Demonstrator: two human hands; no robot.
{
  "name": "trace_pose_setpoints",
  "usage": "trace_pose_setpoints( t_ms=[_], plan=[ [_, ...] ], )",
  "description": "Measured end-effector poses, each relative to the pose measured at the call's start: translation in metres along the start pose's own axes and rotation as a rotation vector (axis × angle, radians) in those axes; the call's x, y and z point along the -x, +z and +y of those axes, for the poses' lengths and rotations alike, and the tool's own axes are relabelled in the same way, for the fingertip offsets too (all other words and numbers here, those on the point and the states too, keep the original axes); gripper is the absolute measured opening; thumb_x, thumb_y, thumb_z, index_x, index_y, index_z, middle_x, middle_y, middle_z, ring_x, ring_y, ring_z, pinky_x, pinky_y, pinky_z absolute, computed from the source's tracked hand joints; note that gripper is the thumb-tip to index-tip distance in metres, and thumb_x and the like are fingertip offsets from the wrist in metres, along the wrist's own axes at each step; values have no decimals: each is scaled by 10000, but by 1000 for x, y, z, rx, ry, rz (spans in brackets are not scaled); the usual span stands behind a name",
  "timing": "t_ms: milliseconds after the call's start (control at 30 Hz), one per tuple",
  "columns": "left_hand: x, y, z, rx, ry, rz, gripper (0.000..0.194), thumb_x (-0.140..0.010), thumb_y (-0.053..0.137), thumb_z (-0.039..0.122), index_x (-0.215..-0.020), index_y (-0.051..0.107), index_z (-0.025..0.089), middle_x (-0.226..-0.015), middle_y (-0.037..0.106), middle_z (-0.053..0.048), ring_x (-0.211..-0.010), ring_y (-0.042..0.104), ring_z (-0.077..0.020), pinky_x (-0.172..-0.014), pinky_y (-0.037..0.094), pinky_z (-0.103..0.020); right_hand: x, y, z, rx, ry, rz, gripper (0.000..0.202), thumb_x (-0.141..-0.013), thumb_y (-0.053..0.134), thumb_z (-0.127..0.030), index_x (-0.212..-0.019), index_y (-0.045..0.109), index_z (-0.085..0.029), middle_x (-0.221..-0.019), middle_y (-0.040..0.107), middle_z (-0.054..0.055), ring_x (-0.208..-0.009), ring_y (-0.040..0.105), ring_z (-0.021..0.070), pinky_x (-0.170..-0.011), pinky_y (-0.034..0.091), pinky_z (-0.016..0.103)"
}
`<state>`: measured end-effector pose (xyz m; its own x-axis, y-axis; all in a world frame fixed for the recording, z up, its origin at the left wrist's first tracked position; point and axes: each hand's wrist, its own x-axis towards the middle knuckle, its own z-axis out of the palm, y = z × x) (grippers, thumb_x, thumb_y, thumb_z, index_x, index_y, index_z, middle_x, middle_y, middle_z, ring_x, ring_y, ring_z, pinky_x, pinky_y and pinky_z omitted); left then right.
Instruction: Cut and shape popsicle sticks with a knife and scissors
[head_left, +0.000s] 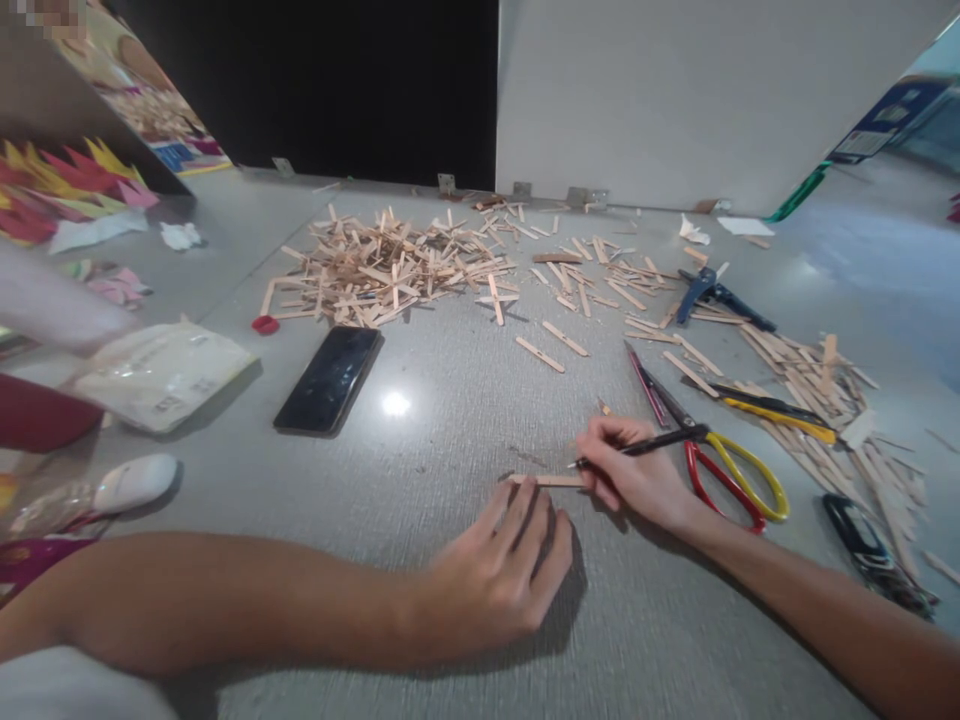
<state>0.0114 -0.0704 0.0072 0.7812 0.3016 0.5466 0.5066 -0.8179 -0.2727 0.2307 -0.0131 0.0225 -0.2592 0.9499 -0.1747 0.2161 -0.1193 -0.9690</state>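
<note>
A flat wooden stick (556, 481) lies crosswise on the grey table. My left hand (504, 560) has its fingertips on the stick's left end, with the fingers curled and slightly apart. A black pen (654, 441) is gripped in my right hand (626, 470), its tip just above the stick. The right hand's lower fingers rest at the stick's right end and hide it. Scissors (694, 430) with red and yellow handles lie beside the right hand.
A phone (328, 380) lies left of centre. Wooden sticks are heaped at the back (390, 260) and right (814, 390). A yellow-black cutter (776, 412) and blue clamp (697, 295) lie right. A plastic packet (169, 375) is at left; upright panels (637, 100) stand behind.
</note>
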Motion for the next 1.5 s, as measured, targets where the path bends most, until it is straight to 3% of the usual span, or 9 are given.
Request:
trace_pose_setpoints(
  t_ms=[133,200,300,433,733,1233,1500],
  plan=[
    [1,0,2,6,7,77,309,-1028,480,70,-1125,771,29,-1058,874,-153,-1027,849,-324,-908,684,-452,-5,-5,-4,-87,-3,136,452,-898,685,-569,-623,496,-264,-515,625,-32,-311,386,60,-316,235,194],
    [2,1,2,20,4,96,304,-1035,486,85,-1099,779,36,-1027,874,-149,-1004,847,-318,-896,689,-456,-5,-6,-8,-97,-6,152,433,-892,715,-576,-665,525,-260,-536,642,-36,-326,427,68,-318,281,189],
    [2,0,2,30,22,117,297,-1029,500,85,-1065,790,37,-968,872,-151,-941,852,-305,-872,693,-430,-4,-5,-10,-77,-1,121,399,-876,792,-553,-711,609,-240,-496,616,-50,-350,468,86,-345,365,194],
    [3,-2,1,93,108,128,341,-1030,461,85,-1055,798,35,-955,869,-148,-878,858,-294,-839,698,-394,1,-1,-7,-25,18,15,457,-818,876,-541,-658,572,-239,-481,596,-45,-386,480,90,-377,361,196],
    [4,6,1,82,42,76,288,-1001,491,54,-1125,744,-12,-1012,861,-207,-982,867,-347,-912,719,-428,12,6,0,160,29,-166,478,-963,741,-508,-623,532,-246,-435,526,-58,-383,457,94,-413,325,214],
    [5,5,1,73,71,2,252,-1004,583,92,-1179,735,-9,-1019,839,-210,-990,857,-338,-921,725,-434,9,7,3,164,25,-155,529,-967,708,-615,-624,520,-259,-424,512,-61,-347,477,100,-387,350,222],
    [5,4,1,63,66,4,256,-999,565,81,-1169,738,-2,-1008,835,-199,-972,856,-326,-908,724,-428,10,8,0,190,13,-139,523,-971,702,-575,-605,503,-258,-417,506,-57,-361,453,98,-412,328,228]
  ],
)
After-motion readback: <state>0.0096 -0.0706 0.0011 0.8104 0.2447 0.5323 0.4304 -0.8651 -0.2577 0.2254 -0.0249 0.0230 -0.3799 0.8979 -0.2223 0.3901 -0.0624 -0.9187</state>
